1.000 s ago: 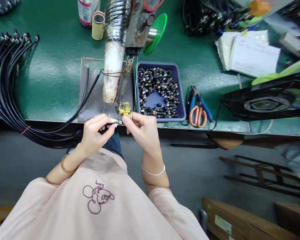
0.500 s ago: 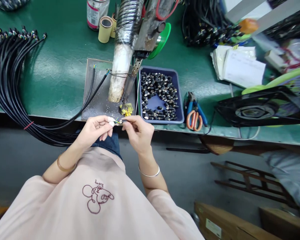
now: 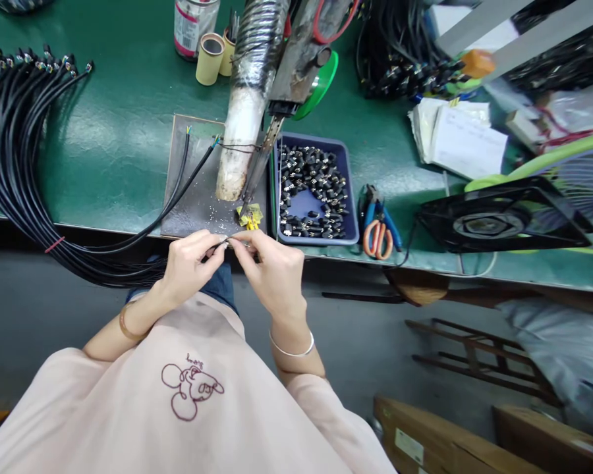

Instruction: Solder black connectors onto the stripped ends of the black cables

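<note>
My left hand point(image 3: 190, 263) is closed, pinching the stripped end of a black cable point(image 3: 216, 247) at the front edge of the green bench. My right hand point(image 3: 271, 270) is closed too, its fingertips pinched on the same cable tip where the thin coloured wires show. The two hands meet just in front of a grey metal plate point(image 3: 197, 197). A bundle of black cables point(image 3: 20, 164) runs from the left side of the bench down toward my left hand. Right beyond my hands lies a small yellow piece point(image 3: 250, 216) under a soldering tool point(image 3: 259, 164).
A blue tray point(image 3: 350, 227) of small black connectors stands right of the plate. Orange and blue-handled cutters point(image 3: 378, 230) lie beside it. A wrapped hose point(image 3: 242, 105), cardboard tubes point(image 3: 210, 58), a can point(image 3: 190, 23), papers point(image 3: 462, 138), a black fan point(image 3: 499, 220) and more cables point(image 3: 400, 59) fill the bench.
My hands have drawn closer together at the cable tip, and the right fingers now pinch the wires. The view has shifted slightly, sliding the bench contents left.
</note>
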Demonstrator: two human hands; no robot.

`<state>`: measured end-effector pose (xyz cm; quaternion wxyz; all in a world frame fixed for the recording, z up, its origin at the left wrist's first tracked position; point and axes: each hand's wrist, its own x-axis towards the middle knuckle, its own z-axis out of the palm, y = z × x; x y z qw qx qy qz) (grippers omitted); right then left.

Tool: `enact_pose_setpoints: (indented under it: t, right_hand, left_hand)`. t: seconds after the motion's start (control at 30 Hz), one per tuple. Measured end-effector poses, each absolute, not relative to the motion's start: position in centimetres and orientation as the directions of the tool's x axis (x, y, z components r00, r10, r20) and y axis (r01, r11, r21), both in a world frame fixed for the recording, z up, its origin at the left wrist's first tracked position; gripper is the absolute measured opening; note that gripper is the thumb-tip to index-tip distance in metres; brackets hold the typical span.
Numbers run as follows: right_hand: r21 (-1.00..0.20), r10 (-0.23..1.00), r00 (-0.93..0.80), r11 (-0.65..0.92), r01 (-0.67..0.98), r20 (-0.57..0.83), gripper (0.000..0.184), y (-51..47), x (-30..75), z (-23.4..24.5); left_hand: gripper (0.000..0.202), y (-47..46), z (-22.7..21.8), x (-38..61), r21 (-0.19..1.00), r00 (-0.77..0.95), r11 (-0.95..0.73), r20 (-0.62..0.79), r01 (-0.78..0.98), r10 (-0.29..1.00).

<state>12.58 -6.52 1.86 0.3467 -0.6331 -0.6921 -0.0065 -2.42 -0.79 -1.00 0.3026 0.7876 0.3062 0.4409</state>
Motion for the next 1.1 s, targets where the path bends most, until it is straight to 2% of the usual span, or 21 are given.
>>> enact_pose_setpoints:
  t: [0.1,0.17,0.23,0.3,0.4,0.5,0.57,0.67,0.77,0.87,1.1]
  right_hand:
    - [-0.472,0.866,0.119,0.146,0.869,0.486,0.016,-6.5,11.8,1.3]
    - [-0.615,0.881,0.219,0.098,0.782,0.419,0.016,-6.4,11.4,1.1]
    - [-0.787,0.903,0.296,0.068,0.613,0.31,0.019,-6.3,11.1,0.8]
    - [-0.881,0.915,0.323,0.069,0.467,0.242,0.022,-6.3,11.2,0.6]
    - [-0.878,0.863,0.397,0.102,0.468,0.312,0.018,-6.6,11.9,0.4]
    - [-0.852,0.844,0.416,0.088,0.516,0.339,0.014,-6.8,13.0,0.8]
    - [-0.882,0.903,0.355,0.052,0.469,0.242,0.014,-6.9,13.4,1.2]
    - [-0.952,0.956,0.282,-0.011,0.306,0.08,0.024,-6.8,13.7,1.6]
    - [-0.983,0.968,0.251,-0.041,0.176,0.004,0.031,-6.7,13.5,1.6]
    - [-0.99,0.962,0.272,-0.033,0.136,0.005,0.034,-6.7,13.3,1.4]
    - [-0.993,0.955,0.295,-0.017,0.117,0.019,0.034,-6.6,13.2,1.2]
  left_hand:
    - [0.015,-1.1,-1.1,-2.1,0.683,0.385,-0.681,0.573,0.264,0.724]
    - [0.015,-1.3,-1.0,-1.9,0.714,0.34,-0.643,0.553,0.276,0.76]
    - [0.014,-1.4,-0.8,-1.9,0.827,0.301,-0.514,0.443,0.226,0.844]
    - [0.011,-1.2,-0.6,-2.1,0.95,0.335,-0.298,0.253,0.091,0.908]
    - [0.011,-0.8,-0.4,-2.3,0.996,0.448,-0.016,0.053,-0.086,0.892]
    - [0.012,-0.6,-0.2,-2.3,0.99,0.453,0.058,0.007,-0.13,0.891]
    - [0.012,-0.5,0.0,-2.2,0.986,0.463,0.089,-0.013,-0.143,0.886]
    - [0.014,-0.3,0.3,-2.3,0.964,0.531,0.204,-0.084,-0.173,0.843]
    - [0.018,-0.1,0.3,-2.4,0.935,0.571,0.31,-0.16,-0.174,0.805]
    - [0.021,0.0,0.0,-2.3,0.935,0.543,0.307,-0.167,-0.179,0.823]
    - [0.017,-0.1,-0.1,-1.9,0.957,0.481,0.199,-0.077,-0.209,0.874]
